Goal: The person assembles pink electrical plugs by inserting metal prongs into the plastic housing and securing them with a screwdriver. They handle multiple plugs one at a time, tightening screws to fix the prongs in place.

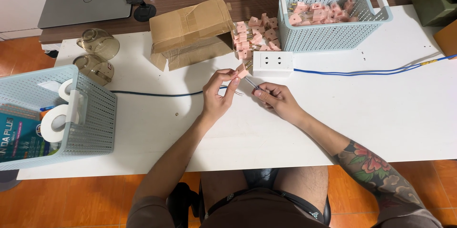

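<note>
Pink plug [243,70] with brass prongs pinched in left hand [216,98], right hand [278,100] gripping thin tool [251,84]

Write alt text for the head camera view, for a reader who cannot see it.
Over a white table, the left hand pinches a small pink plug while the right hand holds a thin tool to it, beside a white socket block on a blue cable. More pink plugs lie by a cardboard box and fill a pale blue basket.

- A torn brown cardboard box [190,30] lies open on the white desk [381,114].
- A blue-green printed packet [19,135] stands inside the left basket [90,114].
- A closed grey laptop [83,0] sits far left.
</note>
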